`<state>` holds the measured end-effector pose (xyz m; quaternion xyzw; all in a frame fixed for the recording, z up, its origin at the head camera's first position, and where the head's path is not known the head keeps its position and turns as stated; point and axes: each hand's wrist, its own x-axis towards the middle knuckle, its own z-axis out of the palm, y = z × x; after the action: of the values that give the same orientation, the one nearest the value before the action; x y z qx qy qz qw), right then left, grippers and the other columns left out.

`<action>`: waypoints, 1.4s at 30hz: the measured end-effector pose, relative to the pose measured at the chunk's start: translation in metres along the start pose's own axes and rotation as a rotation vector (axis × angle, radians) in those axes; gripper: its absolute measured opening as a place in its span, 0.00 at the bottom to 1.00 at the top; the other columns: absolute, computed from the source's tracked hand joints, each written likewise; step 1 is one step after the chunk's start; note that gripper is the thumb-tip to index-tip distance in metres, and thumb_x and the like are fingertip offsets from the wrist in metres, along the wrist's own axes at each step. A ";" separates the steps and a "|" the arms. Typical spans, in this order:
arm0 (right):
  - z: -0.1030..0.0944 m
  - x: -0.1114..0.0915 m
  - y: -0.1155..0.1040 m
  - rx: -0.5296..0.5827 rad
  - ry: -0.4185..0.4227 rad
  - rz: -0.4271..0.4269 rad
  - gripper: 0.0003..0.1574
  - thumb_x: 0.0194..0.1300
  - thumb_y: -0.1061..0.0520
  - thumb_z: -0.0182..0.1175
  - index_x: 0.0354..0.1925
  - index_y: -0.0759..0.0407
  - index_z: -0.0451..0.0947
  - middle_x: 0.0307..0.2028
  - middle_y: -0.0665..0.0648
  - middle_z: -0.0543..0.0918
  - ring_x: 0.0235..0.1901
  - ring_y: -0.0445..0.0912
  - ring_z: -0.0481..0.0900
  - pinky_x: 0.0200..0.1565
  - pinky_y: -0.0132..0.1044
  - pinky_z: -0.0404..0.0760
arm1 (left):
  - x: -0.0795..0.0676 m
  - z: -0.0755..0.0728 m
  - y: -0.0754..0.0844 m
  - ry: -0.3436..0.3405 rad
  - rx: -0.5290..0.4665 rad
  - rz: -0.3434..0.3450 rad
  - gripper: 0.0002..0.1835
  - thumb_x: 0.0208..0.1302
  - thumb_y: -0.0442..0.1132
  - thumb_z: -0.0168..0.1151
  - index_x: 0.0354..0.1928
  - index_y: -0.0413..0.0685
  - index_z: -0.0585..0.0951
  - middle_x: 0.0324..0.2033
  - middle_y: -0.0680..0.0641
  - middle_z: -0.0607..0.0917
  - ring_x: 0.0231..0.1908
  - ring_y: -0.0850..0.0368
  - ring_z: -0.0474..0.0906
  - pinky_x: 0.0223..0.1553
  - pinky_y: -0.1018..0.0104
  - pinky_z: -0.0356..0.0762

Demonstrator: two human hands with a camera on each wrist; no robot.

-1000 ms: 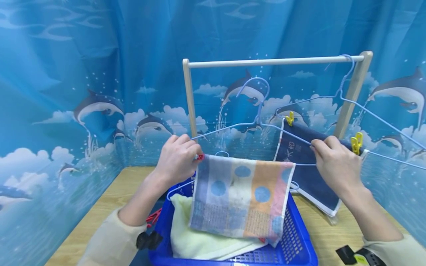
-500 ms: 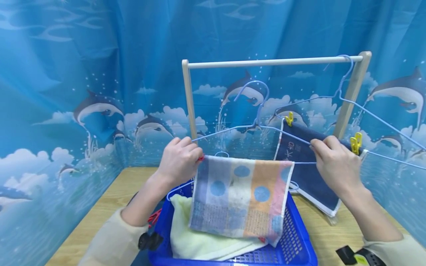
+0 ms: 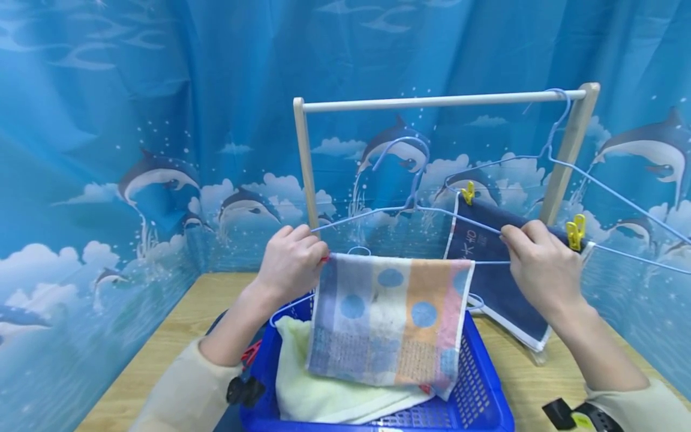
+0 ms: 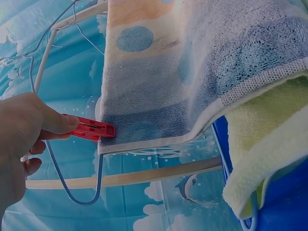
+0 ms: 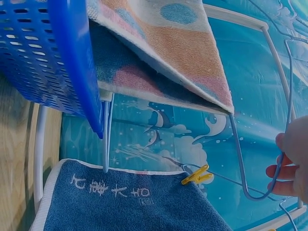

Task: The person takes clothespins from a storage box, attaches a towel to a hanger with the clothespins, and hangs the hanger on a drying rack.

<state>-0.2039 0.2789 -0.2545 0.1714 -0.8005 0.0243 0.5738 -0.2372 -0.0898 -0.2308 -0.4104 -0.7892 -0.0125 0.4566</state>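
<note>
My left hand point(image 3: 294, 264) pinches a red clothespin point(image 4: 91, 129) between thumb and fingers. The clothespin's tip is on the upper left corner of a patterned towel point(image 3: 388, 318) with blue dots. This towel hangs folded over the lower bar of a light blue wire hanger point(image 3: 367, 213), whose hook point(image 3: 402, 144) is free in the air below the rack's rail. Out at the hanger's right end, my right hand point(image 3: 545, 264) grips the wire with curled fingers. No clothespin shows on the towel's upper right corner point(image 5: 226, 108).
Below the towel stands a blue basket point(image 3: 486, 384) with a pale yellow towel point(image 3: 324, 396) and another hanger inside. A drying rack point(image 3: 442, 102) behind bears a hanger point(image 3: 594, 174) with a navy towel point(image 3: 496, 276) held by yellow clothespins point(image 3: 575, 233). Red clothespins point(image 3: 251, 353) lie left of the basket.
The hanger's hook has tipped slightly down and to the left. Less of the red clothespin shows beside my left hand. Both hands keep nearly the same places.
</note>
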 end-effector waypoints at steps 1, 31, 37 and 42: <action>0.000 0.000 0.000 0.001 0.003 0.001 0.08 0.49 0.70 0.65 0.30 0.63 0.78 0.22 0.62 0.71 0.11 0.53 0.67 0.08 0.42 0.58 | 0.000 0.000 0.000 -0.001 -0.001 -0.001 0.04 0.45 0.32 0.70 0.21 0.46 0.83 0.20 0.49 0.83 0.23 0.56 0.71 0.24 0.68 0.63; -0.006 0.003 -0.003 -0.029 -0.163 0.091 0.06 0.53 0.64 0.64 0.32 0.62 0.79 0.23 0.61 0.75 0.15 0.54 0.71 0.08 0.41 0.58 | 0.000 0.005 -0.003 -0.117 -0.003 -0.038 0.06 0.49 0.34 0.65 0.31 0.45 0.80 0.28 0.48 0.81 0.28 0.53 0.72 0.27 0.66 0.67; -0.006 0.003 -0.008 -0.043 -0.220 0.112 0.05 0.54 0.64 0.63 0.33 0.61 0.79 0.23 0.59 0.73 0.14 0.52 0.69 0.08 0.42 0.58 | -0.003 0.006 -0.004 -0.153 0.010 -0.039 0.08 0.48 0.35 0.66 0.33 0.46 0.81 0.29 0.48 0.81 0.29 0.53 0.72 0.28 0.65 0.67; -0.005 0.001 -0.008 -0.027 -0.225 0.131 0.05 0.54 0.65 0.63 0.32 0.61 0.79 0.23 0.60 0.73 0.15 0.53 0.70 0.08 0.42 0.57 | -0.010 0.001 -0.008 -0.184 0.004 -0.073 0.12 0.47 0.43 0.71 0.34 0.48 0.81 0.30 0.50 0.82 0.31 0.54 0.74 0.30 0.63 0.69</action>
<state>-0.1968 0.2720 -0.2532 0.1124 -0.8696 0.0316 0.4798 -0.2411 -0.1013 -0.2357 -0.3798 -0.8423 0.0103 0.3824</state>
